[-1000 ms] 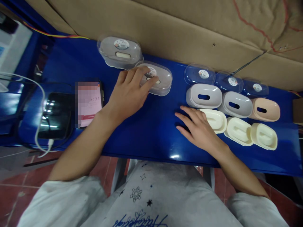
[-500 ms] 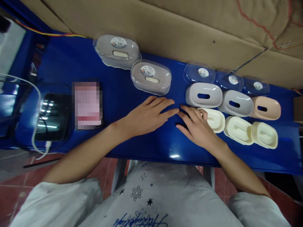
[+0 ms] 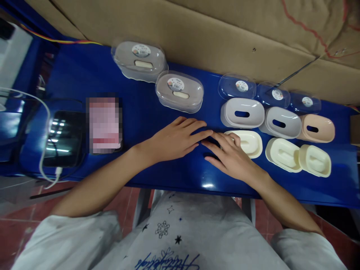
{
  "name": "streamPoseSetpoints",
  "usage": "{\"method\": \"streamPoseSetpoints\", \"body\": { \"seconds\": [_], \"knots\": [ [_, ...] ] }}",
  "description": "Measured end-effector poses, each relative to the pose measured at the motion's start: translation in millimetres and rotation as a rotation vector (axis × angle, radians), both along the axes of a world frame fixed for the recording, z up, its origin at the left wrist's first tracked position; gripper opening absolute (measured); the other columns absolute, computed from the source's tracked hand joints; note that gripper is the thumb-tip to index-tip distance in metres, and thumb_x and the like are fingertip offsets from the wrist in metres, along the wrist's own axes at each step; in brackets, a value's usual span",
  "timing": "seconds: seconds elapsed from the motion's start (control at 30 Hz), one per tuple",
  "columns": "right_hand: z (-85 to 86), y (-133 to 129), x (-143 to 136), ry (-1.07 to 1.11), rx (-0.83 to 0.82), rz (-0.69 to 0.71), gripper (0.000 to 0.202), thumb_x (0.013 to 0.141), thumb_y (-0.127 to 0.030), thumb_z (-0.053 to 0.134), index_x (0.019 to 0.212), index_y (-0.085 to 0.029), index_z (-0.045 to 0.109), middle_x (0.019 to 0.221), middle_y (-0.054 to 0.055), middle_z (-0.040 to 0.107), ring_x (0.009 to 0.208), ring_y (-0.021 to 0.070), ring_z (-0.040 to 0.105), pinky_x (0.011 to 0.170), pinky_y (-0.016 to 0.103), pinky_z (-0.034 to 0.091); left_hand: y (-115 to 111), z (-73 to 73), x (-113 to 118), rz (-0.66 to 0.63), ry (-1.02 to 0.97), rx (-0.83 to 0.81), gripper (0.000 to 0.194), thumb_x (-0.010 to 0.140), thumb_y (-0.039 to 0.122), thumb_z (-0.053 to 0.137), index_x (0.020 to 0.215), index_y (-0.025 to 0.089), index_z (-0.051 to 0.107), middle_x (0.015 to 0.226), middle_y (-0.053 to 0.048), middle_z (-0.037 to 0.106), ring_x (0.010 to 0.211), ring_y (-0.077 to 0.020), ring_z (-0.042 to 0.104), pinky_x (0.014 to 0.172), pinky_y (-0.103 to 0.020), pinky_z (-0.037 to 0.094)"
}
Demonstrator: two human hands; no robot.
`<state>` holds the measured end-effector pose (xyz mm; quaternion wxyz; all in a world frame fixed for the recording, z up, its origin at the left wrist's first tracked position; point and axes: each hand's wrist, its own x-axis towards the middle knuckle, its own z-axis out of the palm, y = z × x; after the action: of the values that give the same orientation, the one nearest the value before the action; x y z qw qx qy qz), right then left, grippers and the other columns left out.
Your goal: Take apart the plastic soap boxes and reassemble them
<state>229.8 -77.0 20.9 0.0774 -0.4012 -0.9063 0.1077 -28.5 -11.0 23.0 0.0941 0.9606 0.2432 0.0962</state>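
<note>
So the leftmost cream tray (image 3: 255,145) had just slid a bit left on the blue table (image 3: 171,176) along with the right hand (image 3: 232,157), opening a gap to the middle cream tray (image 3: 282,153), which I'd read as it being singled out. Couldn't tell if those fingers gripped or just nudged it. The left hand (image 3: 174,140), off the lidded box (image 3: 180,101) now, lay loosely spread and held nothing, fingertips right by the other hand's.

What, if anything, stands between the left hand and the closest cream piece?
The right hand does: it lies between the left hand and the cream piece, hiding part of that piece. Nothing else visible stands in between.
</note>
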Motion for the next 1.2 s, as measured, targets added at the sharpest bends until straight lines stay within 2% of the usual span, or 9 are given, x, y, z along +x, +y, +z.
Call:
{"method": "streamPoseSetpoints", "body": {
  "seconds": [0.2, 0.4, 0.57, 0.67, 0.77, 0.83, 1.0, 1.1, 1.2],
  "knots": [
    [0.7, 0.9, 1.1, 0.097, 0.019, 0.05, 0.035, 0.112, -0.039, 0.056, 0.138, -0.022, 0.07, 0.145, 0.015, 0.069, 0.13, 0.032, 0.064, 0.114, 0.053, 0.043, -0.3, -1.0, -1.0, -0.002, 0.015, 0.016, 0.049, 0.11, 0.017, 0.052, 0.159, 0.018, 0.052, 0.154, -0.018, 0.061, 0.138, -0.0326, 0.06, 0.11, -0.048, 0.049],
    [1.8, 1.0, 0.1, 0.18, 0.074, 0.105, 0.03, 0.11, -0.035, 0.061, 0.13, -0.018, 0.074, 0.137, 0.015, 0.073, 0.125, 0.0305, 0.068, 0.111, 0.052, 0.052, -1.0, -1.1, -0.5, 0.0, 0.049, 0.019, 0.057, 0.105, 0.011, 0.055, 0.161, 0.02, 0.05, 0.162, -0.017, 0.056, 0.142, -0.0352, 0.057, 0.112, -0.051, 0.05],
    [-0.2, -1.3, 2.9, 0.336, 0.072, 0.139, 0.023, 0.107, -0.024, 0.064, 0.126, -0.024, 0.075, 0.132, 0.01, 0.076, 0.118, 0.0258, 0.073, 0.103, 0.047, 0.062, -0.1, -1.5, -2.0, -0.04, 0.087, -0.016, 0.053, 0.104, 0.012, 0.058, 0.155, 0.024, 0.058, 0.166, -0.015, 0.052, 0.144, -0.0361, 0.056, 0.113, -0.053, 0.048],
    [-0.7, -0.4, 6.8, 0.418, 0.106, 0.06, 0.025, 0.105, -0.02, 0.064, 0.125, -0.027, 0.076, 0.128, 0.008, 0.077, 0.116, 0.026, 0.075, 0.099, 0.048, 0.064, 0.0, -2.9, -2.7, -0.042, 0.079, -0.015, 0.047, 0.105, 0.012, 0.057, 0.15, 0.024, 0.063, 0.162, -0.016, 0.055, 0.141, -0.0349, 0.058, 0.113, -0.052, 0.046],
    [-1.5, 4.2, 9.2, 0.327, 0.137, -0.103, 0.027, 0.106, -0.025, 0.062, 0.128, -0.03, 0.075, 0.132, 0.009, 0.076, 0.12, 0.0311, 0.073, 0.104, 0.054, 0.059, -1.0, -4.2, -2.0, -0.042, 0.058, -0.004, 0.043, 0.108, 0.016, 0.055, 0.151, 0.023, 0.062, 0.16, -0.017, 0.058, 0.139, -0.0343, 0.06, 0.112, -0.052, 0.046],
    [-3.6, 8.3, 9.9, 0.251, 0.133, -0.177, 0.029, 0.107, -0.03, 0.06, 0.133, -0.028, 0.073, 0.138, 0.012, 0.074, 0.125, 0.0342, 0.07, 0.107, 0.057, 0.055, -2.5, -4.9, -0.5, -0.055, 0.041, -0.012, 0.042, 0.111, 0.024, 0.054, 0.153, 0.022, 0.06, 0.158, -0.017, 0.059, 0.138, -0.0342, 0.06, 0.112, -0.051, 0.045],
    [-10.7, 14.2, 10.5, 0.182, 0.074, -0.184, 0.033, 0.11, -0.033, 0.054, 0.138, -0.022, 0.068, 0.148, 0.017, 0.066, 0.133, 0.0359, 0.065, 0.111, 0.056, 0.052, -7.8, -6.0, 4.0, -0.101, 0.002, -0.057, 0.056, 0.113, 0.048, 0.055, 0.158, 0.016, 0.051, 0.158, -0.02, 0.057, 0.14, -0.036, 0.058, 0.114, -0.051, 0.044],
    [-12.0, 13.9, 10.6, 0.193, 0.067, -0.189, 0.033, 0.109, -0.031, 0.053, 0.139, -0.022, 0.066, 0.148, 0.017, 0.066, 0.134, 0.0358, 0.064, 0.111, 0.057, 0.051, -9.4, -6.6, 4.5, -0.101, 0.0, -0.064, 0.061, 0.11, 0.05, 0.06, 0.159, 0.016, 0.049, 0.159, -0.021, 0.055, 0.142, -0.0371, 0.056, 0.115, -0.051, 0.043],
    [-12.7, 12.9, 11.0, 0.229, 0.042, -0.191, 0.038, 0.107, -0.022, 0.047, 0.142, -0.024, 0.062, 0.149, 0.016, 0.065, 0.136, 0.0354, 0.063, 0.112, 0.058, 0.049, -9.5, -7.2, 4.4, -0.1, -0.004, -0.065, 0.061, 0.108, 0.05, 0.065, 0.158, 0.018, 0.051, 0.159, -0.02, 0.055, 0.142, -0.0376, 0.056, 0.116, -0.051, 0.042]
  ]
}}
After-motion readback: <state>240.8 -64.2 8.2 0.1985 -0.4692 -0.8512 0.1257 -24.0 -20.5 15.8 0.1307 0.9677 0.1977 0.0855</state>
